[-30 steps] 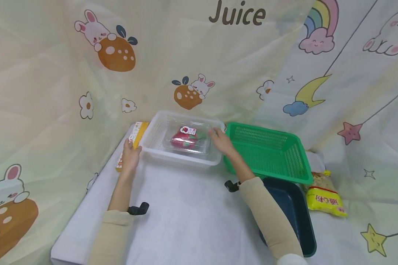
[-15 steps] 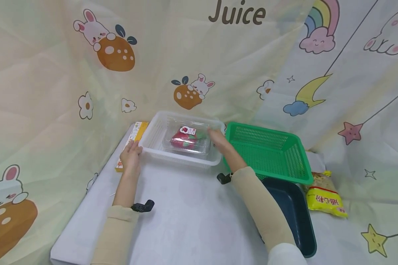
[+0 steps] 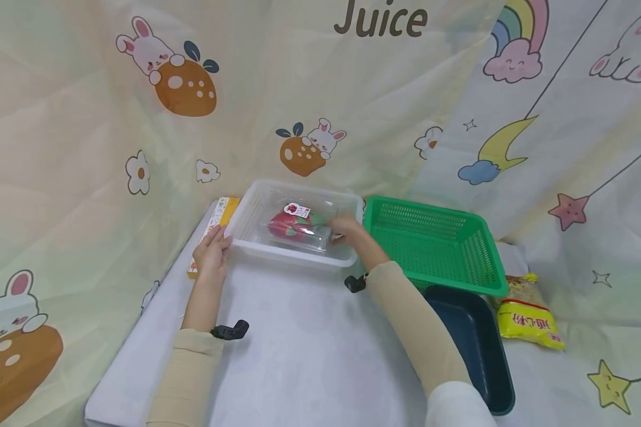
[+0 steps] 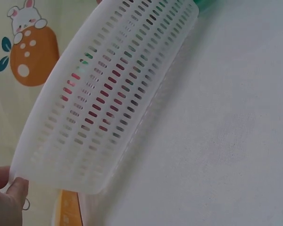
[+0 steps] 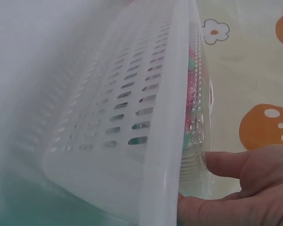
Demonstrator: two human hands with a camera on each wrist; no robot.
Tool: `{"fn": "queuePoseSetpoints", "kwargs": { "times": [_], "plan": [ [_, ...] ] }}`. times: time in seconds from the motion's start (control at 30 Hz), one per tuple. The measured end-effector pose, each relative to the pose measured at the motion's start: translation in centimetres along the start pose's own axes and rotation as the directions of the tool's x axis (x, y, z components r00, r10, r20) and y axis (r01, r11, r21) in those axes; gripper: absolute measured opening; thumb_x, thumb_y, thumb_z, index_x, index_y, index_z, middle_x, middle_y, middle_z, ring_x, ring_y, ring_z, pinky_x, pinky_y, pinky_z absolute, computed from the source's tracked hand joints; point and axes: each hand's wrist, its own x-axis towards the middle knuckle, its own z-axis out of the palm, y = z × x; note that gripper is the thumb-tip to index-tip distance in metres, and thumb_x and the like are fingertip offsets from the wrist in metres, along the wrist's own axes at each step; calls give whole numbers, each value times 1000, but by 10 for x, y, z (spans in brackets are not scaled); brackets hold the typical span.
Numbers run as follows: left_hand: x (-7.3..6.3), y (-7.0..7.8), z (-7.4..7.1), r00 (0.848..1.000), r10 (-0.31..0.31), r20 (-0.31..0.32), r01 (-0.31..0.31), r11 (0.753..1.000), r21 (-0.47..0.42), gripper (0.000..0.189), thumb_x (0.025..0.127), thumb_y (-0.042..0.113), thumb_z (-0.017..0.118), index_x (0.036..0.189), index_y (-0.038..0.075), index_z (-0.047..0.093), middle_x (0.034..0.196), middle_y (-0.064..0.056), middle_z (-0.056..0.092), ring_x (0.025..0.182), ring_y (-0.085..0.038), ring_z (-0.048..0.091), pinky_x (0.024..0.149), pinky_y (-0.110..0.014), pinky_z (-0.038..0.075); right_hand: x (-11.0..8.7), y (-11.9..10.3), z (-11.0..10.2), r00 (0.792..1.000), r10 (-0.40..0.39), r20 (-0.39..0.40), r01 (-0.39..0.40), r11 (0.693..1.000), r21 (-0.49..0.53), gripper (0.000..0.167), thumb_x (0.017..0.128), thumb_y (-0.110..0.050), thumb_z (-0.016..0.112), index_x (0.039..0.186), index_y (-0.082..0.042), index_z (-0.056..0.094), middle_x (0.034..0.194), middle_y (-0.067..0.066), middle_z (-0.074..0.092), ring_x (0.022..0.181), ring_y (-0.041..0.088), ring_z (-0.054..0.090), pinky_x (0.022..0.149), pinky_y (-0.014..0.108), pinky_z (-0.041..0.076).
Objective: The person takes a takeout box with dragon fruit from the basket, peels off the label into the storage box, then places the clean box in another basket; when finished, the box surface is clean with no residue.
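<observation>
A white perforated plastic basket (image 3: 251, 242) stands at the back of the table. In it lies a clear plastic clamshell box (image 3: 318, 238) with a white label and red and green contents that look like strawberries. My left hand (image 3: 211, 250) pinches the basket's left corner rim; thumb and finger show on that rim in the left wrist view. Reaching inside the basket, my right hand (image 3: 348, 229) grips the right end of the clamshell box. The right wrist view shows thumb (image 5: 226, 163) on the box above the basket's rim, with part of the other fingers hidden behind that rim.
A green perforated basket (image 3: 488, 249) stands right of the white one. A dark blue tray (image 3: 475, 341) lies in front of it, partly under my right arm. A yellow bag (image 3: 529, 320) sits farther right. A yellow and white carton (image 3: 221, 214) lies behind my left hand.
My right hand has gone deeper into the white basket and taken hold of the clamshell box, which has shifted slightly left and tilted. My left hand now pinches the basket's corner.
</observation>
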Motion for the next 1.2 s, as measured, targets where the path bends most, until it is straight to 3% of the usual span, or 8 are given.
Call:
{"fn": "queuePoseSetpoints", "kwargs": {
  "times": [0.1, 0.2, 0.47, 0.63, 0.83, 1.0, 1.1, 1.2],
  "plan": [
    [-1, 1, 0, 1000, -8, 1, 8, 1000, 3, 63, 95, -19, 59, 152, 7, 53, 154, -11, 54, 141, -18, 54, 103, -23, 54, 2, 2, 0, 999, 30, 20, -31, 998, 46, 58, 104, -2, 57, 153, 10, 27, 151, 30, 38, 134, 46, 48, 112, 59, 48],
    [-2, 2, 1, 1000, -12, -1, 12, 1000, 13, 63, 95, -18, 60, 152, 7, 53, 155, -10, 54, 140, -18, 54, 103, -23, 54, 4, 4, -1, 997, 61, 36, -63, 996, 65, 72, 104, -3, 57, 160, 3, 14, 161, 35, 26, 136, 58, 45, 111, 62, 47],
    [-4, 3, 1, 1000, -8, 0, 8, 1000, 23, 62, 96, -16, 60, 152, 8, 53, 155, -8, 55, 140, -16, 54, 102, -21, 54, 1, 6, 0, 999, 55, -1, -55, 998, 16, 50, 104, -8, 59, 146, 9, 40, 147, 35, 47, 114, 52, 65, 101, 59, 56],
    [-4, 3, 0, 1000, -11, 8, 11, 999, 32, 62, 96, -17, 59, 153, 8, 52, 156, -9, 53, 142, -16, 52, 104, -22, 52, -3, 4, 0, 999, 18, -51, -17, 1000, 15, 50, 102, -10, 62, 144, 10, 43, 143, 30, 52, 94, 42, 69, 97, 55, 59],
    [-1, 4, -1, 1000, -21, 5, 21, 999, 32, 62, 96, -16, 61, 152, 9, 54, 156, -8, 54, 140, -17, 54, 98, -20, 56, -8, 2, -5, 999, -21, -44, 22, 1000, 11, 49, 102, -11, 65, 142, 10, 45, 130, 27, 60, 75, 28, 71, 78, 42, 67],
    [2, 5, 0, 1000, -29, -5, 29, 999, 25, 62, 95, -16, 62, 151, 10, 55, 155, -7, 54, 140, -15, 54, 93, -18, 57, -21, -7, -9, 999, -36, 5, 36, 999, 12, 47, 104, -12, 61, 142, 9, 43, 116, 25, 65, 88, 35, 74, 86, 46, 65],
    [1, 6, 1, 999, -36, -12, 37, 999, 32, 61, 96, -15, 62, 151, 10, 55, 155, -6, 54, 139, -15, 55, 94, -18, 57, -28, -13, -12, 999, -41, 19, 41, 999, 7, 42, 105, -13, 61, 139, 8, 47, 120, 28, 67, 101, 40, 74, 92, 49, 63],
    [-1, 6, 2, 999, -44, -16, 45, 998, 35, 61, 96, -15, 61, 151, 10, 55, 155, -6, 54, 139, -15, 55, 95, -19, 57, -34, -17, -15, 999, -46, 17, 46, 999, 2, 46, 104, -13, 63, 140, 9, 45, 124, 31, 66, 97, 41, 74, 92, 50, 63]
  ]
}}
